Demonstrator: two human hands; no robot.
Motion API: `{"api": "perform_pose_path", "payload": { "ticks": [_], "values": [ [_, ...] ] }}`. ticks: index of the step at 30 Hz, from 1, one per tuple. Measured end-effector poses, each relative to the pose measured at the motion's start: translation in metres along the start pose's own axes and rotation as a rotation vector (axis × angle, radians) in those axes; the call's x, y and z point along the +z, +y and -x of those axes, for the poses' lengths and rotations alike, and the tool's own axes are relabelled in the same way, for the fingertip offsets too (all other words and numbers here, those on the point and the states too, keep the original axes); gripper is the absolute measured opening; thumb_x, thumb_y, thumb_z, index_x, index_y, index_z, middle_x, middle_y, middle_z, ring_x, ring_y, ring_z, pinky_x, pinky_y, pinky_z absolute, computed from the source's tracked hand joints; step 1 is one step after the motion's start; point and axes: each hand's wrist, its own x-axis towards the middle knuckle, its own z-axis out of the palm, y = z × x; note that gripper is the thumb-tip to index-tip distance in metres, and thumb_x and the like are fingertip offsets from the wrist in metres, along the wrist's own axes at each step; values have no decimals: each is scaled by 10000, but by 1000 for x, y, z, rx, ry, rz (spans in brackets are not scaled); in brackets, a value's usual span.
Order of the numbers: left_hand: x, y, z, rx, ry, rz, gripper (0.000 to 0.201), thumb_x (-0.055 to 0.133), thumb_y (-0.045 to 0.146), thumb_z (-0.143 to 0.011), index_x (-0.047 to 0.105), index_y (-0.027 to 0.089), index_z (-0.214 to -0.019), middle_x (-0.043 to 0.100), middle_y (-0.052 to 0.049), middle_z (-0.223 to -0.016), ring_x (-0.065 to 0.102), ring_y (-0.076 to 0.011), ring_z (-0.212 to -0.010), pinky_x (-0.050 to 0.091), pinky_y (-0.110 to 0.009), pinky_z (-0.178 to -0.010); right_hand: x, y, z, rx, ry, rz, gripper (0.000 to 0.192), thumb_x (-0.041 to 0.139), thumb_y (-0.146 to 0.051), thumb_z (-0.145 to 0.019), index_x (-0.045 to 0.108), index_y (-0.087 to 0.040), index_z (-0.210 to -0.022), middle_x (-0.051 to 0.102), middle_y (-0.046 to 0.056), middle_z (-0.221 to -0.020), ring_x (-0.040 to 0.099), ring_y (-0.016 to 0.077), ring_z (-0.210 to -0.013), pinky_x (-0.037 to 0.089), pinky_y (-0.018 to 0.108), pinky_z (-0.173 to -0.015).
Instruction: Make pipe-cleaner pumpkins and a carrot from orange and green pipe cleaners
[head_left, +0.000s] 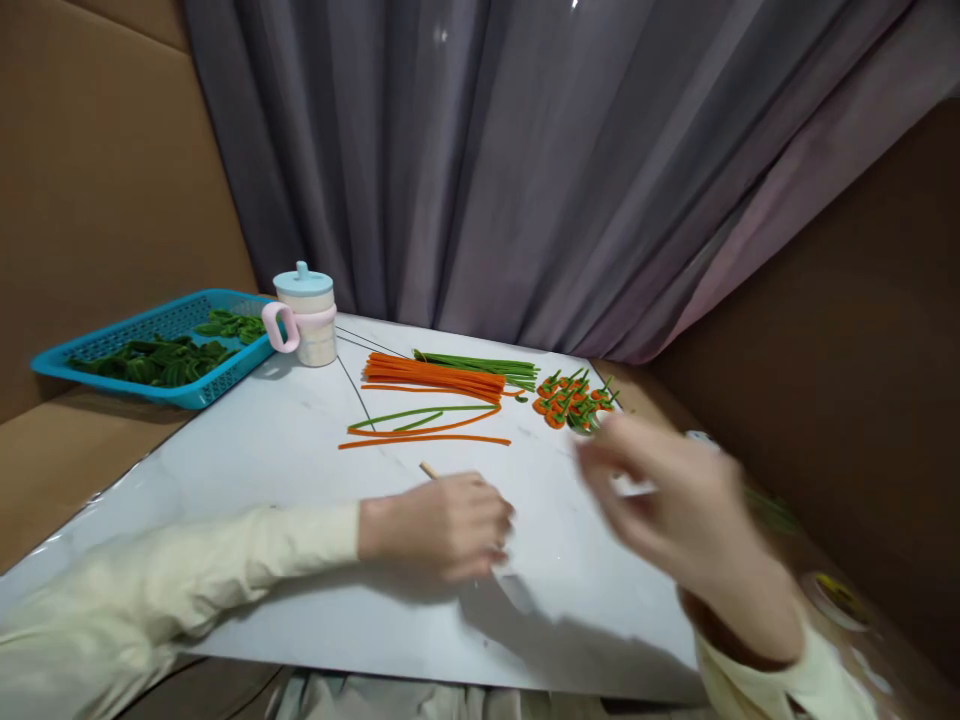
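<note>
across the white table (285, 450), which runs from the near edge back to a grey curtain (570, 160), the work lies in the far right part of the top. at the far left corner a blue basket (71, 360) hangs over the side, holding green curled pieces (161, 358); just beside it, on the table, stands a lidded cup with a pink handle (306, 315).

toward the far edge a bundle of straight orange stems (435, 375) lies with its long axis running left to right, and a bundle of green stems (480, 365) lies just behind it, parallel. nearer than these, a few loose orange and green stems (424, 428) lie spread apart, also crosswise. right of the bundles, near the far right corner, sits a heap of small orange-and-green twisted pieces (574, 402).

the right hand (675, 510) is raised above the table's right side, blurred; its fingers look loosely spread, and i cannot tell whether anything is pinched in them. the heap lies just beyond its fingertips, toward the far edge, so this hand is the nearer one to it, with nothing between.

the left hand (442, 525) rests on the table near the middle, fingers curled together around a thin wooden stick (429, 469), whose pale end pokes out toward the far left. the loose stems lie just beyond this hand, crosswise to its reach, and nothing stands between.
</note>
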Motion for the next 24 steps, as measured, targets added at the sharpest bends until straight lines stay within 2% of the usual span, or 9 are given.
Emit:
{"api": "perform_pose_path", "payload": {
  "ticks": [1, 2, 5, 8, 12, 16, 18, 21, 24],
  "values": [
    [6, -15, 17, -174, 51, 1, 217, 451, 331, -922, 579, 163, -972, 651, -98, -985, 580, -198, -879, 464, -336, -818, 14, -2, 2, -9, -105, 6, 268, 447, -288, -941, 546, -157, -730, 571, -3, -643, 516, 93, -528, 366, 228, -511],
    [12, -29, 30, -241, 64, -9, 297, 463, 348, -920, 540, 121, -1094, 618, -138, -1105, 563, -236, -982, 453, -370, -855, 29, -5, 6, -32, -250, 11, 286, 451, -303, -937, 525, -166, -698, 556, -9, -605, 503, 99, -495, 316, 245, -483],
    [25, -54, 53, -305, 78, -26, 416, 491, 394, -912, 480, 122, -1226, 514, -173, -1298, 464, -302, -1182, 398, -430, -952, 74, -14, 19, -53, -561, 16, 233, 524, -381, -903, 544, -179, -789, 605, -9, -689, 543, 123, -514, 241, 274, -459],
    [36, -60, 58, -280, 82, 15, 289, 477, 301, -932, 523, 170, -1186, 561, -111, -1272, 480, -269, -1184, 389, -416, -959, 103, -18, 29, -87, -613, 70, 233, 515, -388, -912, 541, -173, -827, 618, 19, -739, 589, 156, -598, 233, 284, -457],
    [43, -59, 55, -280, 124, 114, 212, 424, 191, -954, 542, 160, -1127, 646, -82, -1127, 547, -210, -1098, 408, -362, -925, 121, -13, 35, -204, -550, 123, 170, 442, -238, -953, 522, -154, -830, 593, 38, -714, 547, 149, -565, 221, 290, -450],
    [38, -58, 54, -302, 99, 157, 206, 391, 182, -965, 549, 139, -1090, 660, -87, -1056, 569, -194, -1024, 413, -337, -882, 131, -3, 38, -263, -427, 108, 153, 441, -155, -929, 497, -157, -786, 561, 27, -682, 497, 147, -549, 226, 294, -479],
    [36, -58, 53, -341, 108, 163, 211, 450, 252, -953, 546, 134, -1098, 666, -80, -1018, 582, -188, -960, 396, -347, -875, 134, 2, 39, -276, -336, 108, 176, 410, -108, -917, 495, -157, -772, 549, 25, -671, 486, 153, -559, 240, 300, -504],
    [35, -54, 51, -413, 176, 157, 320, 529, 361, -913, 542, 134, -1138, 677, -53, -926, 591, -171, -851, 348, -374, -892, 133, 5, 37, -300, -199, 122, 223, 350, -58, -907, 507, -146, -777, 534, 27, -663, 460, 151, -557, 246, 305, -524],
    [37, -50, 48, -467, 266, 160, 221, 476, 294, -947, 581, 156, -1084, 667, -12, -798, 584, -140, -757, 327, -359, -880, 132, 5, 37, -286, -129, 124, 235, 330, -60, -918, 516, -136, -797, 528, 25, -654, 444, 144, -545, 257, 304, -528]
  ]
}}
